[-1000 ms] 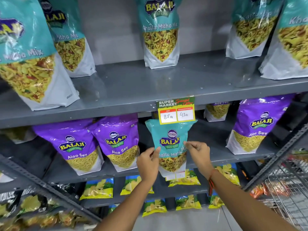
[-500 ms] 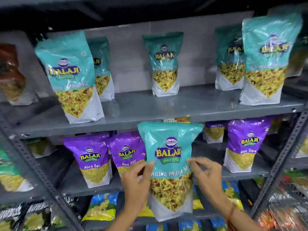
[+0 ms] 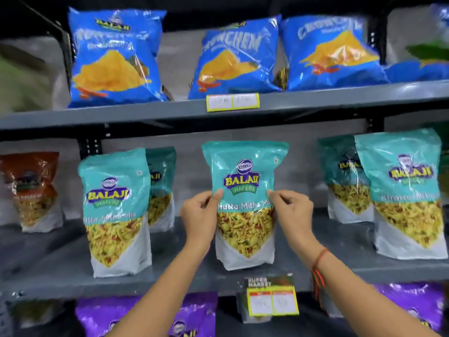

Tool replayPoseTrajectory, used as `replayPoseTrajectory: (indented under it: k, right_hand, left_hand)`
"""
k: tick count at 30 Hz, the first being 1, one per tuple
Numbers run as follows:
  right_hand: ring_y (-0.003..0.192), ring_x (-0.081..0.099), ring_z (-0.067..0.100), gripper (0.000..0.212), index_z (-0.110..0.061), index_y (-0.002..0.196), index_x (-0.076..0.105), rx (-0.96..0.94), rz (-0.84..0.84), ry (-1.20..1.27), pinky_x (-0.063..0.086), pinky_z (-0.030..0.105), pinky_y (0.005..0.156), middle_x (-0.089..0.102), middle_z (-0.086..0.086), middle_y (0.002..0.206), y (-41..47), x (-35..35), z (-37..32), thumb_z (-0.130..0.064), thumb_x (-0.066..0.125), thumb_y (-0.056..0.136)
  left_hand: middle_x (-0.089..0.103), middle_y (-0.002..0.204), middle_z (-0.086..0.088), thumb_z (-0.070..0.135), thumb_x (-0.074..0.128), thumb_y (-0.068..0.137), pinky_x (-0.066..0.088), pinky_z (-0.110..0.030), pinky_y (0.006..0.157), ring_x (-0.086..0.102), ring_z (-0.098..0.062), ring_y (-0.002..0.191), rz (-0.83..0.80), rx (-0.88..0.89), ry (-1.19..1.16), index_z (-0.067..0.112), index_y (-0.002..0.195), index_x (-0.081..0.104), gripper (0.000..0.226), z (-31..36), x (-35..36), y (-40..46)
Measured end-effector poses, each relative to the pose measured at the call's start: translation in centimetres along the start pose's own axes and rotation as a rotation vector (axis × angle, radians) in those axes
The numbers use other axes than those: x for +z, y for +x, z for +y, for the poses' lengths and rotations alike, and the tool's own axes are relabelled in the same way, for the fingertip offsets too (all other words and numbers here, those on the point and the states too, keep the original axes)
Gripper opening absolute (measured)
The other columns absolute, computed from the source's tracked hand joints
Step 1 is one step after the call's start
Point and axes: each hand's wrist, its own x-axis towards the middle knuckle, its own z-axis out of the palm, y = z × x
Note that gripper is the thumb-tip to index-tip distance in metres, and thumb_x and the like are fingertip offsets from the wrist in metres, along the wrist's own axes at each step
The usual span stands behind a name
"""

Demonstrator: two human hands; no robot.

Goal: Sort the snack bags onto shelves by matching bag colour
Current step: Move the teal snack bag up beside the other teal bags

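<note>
Standing teal bag (image 3: 244, 190) between both hands' grip, seemingly.

Your two forearms came up bare from the six o'clock edge of the head view, with no sleeves showing anywhere along them. Your left hand (image 3: 200, 215) wore nothing: no ring, no band, no glove. Your right hand (image 3: 292, 212) was bare as well, but your right wrist carried a thin red thread (image 3: 320, 257) looped around it, and at about five o'clock from that loop a bunch of red and dark thread strands (image 3: 317, 282) hung below the forearm. Your fingernails were short and unpainted.
</note>
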Motion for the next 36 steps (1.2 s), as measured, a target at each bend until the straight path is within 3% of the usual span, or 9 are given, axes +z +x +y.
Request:
replayPoseTrajectory:
  k: [5,8,10,13,15,18,23,27,36]
  right_hand:
    - [0.051,0.022,0.006,0.049,-0.005,0.05,0.039,0.067,-0.016,0.022,0.021,0.028,0.049,0.027,-0.007,0.048,1.1,1.5,2.9,-0.021,0.067,0.087]
    - [0.053,0.033,0.005,0.043,-0.005,0.051,0.055,0.102,-0.035,0.073,0.029,0.029,0.051,0.043,0.007,0.045,1.1,2.3,4.5,-0.025,0.067,0.087]
    - [0.062,0.053,0.005,0.029,-0.006,0.066,0.074,0.146,-0.036,0.111,0.046,0.033,0.057,0.072,0.014,0.064,1.0,2.5,5.1,-0.026,0.068,0.087]
    - [0.072,0.065,0.007,0.019,-0.018,0.072,0.08,0.172,-0.035,0.15,0.054,0.035,0.069,0.08,0.002,0.078,0.8,2.3,5.3,-0.026,0.07,0.087]
    - [0.076,0.068,0.005,0.019,-0.017,0.085,0.079,0.201,-0.117,0.167,0.055,0.033,0.072,0.08,0.0,0.084,0.6,1.8,5.5,-0.035,0.072,0.085]
    - [0.103,0.069,0.005,0.071,-0.028,0.122,0.063,0.37,-0.395,0.129,0.054,0.031,0.092,0.073,-0.006,0.115,0.0,0.4,6.8,-0.064,0.079,0.062]
    - [0.119,0.061,0.003,0.097,-0.037,0.14,0.035,0.4,-0.829,-0.161,0.046,0.031,0.107,0.061,-0.015,0.132,-2.0,-1.5,7.8,-0.049,0.088,0.06]
    - [0.12,0.058,0.006,0.087,-0.034,0.139,0.042,0.309,-0.817,-0.291,0.045,0.024,0.101,0.06,-0.015,0.133,-2.4,-1.4,7.0,-0.045,0.086,0.064]
    - [0.111,0.065,0.009,0.087,-0.029,0.132,0.05,0.393,-0.754,-0.272,0.051,0.034,0.103,0.067,-0.009,0.125,-1.2,-3.6,8.1,-0.037,0.091,0.056]
  left_hand:
    - [0.034,0.044,-0.002,0.029,0.07,0.087,0.026,-0.026,0.056,0.031,-0.002,0.047,-0.003,-0.023,0.011,0.012,0.055,0.058,0.038,-3.1,1.0,1.9]
    - [0.064,0.056,-0.009,0.05,0.068,0.079,0.038,-0.034,0.057,0.048,-0.012,0.058,-0.032,-0.016,0.006,0.017,0.059,0.067,0.039,-5.5,0.6,2.1]
    - [0.075,0.068,-0.013,0.055,0.067,0.078,0.045,-0.04,0.056,0.058,-0.015,0.064,-0.048,-0.021,-0.007,0.015,0.064,0.071,0.042,-6.5,0.4,2.4]
    - [0.071,0.079,-0.029,0.061,0.068,0.078,0.046,-0.039,0.063,0.06,-0.019,0.071,-0.102,-0.047,-0.013,0.003,0.072,0.067,0.058,-6.8,0.1,2.5]
    - [0.078,0.089,-0.016,0.059,0.072,0.073,0.053,-0.036,0.074,0.07,-0.018,0.085,-0.149,-0.129,-0.053,0.006,0.087,0.071,0.055,-6.5,-0.4,1.9]
    - [0.076,0.112,0.008,0.067,0.083,0.05,0.053,-0.031,0.094,0.07,-0.007,0.106,-0.318,-0.297,0.013,0.026,0.119,0.064,0.083,-6.9,-2.1,0.6]
    - [0.07,0.119,0.008,0.053,0.09,0.048,0.055,-0.038,0.097,0.069,-0.009,0.105,-0.643,-0.451,0.33,0.034,0.123,0.053,0.086,-9.0,-4.8,-1.8]
    - [0.074,0.109,0.009,0.053,0.086,0.046,0.056,-0.044,0.095,0.072,-0.011,0.098,-0.566,-0.4,0.398,0.034,0.105,0.06,0.068,-9.2,-4.3,-2.4]
    - [0.071,0.118,0.004,0.06,0.082,0.044,0.055,-0.043,0.095,0.069,-0.016,0.102,-0.594,-0.374,0.507,0.028,0.117,0.06,0.084,-8.2,-1.0,-2.3]
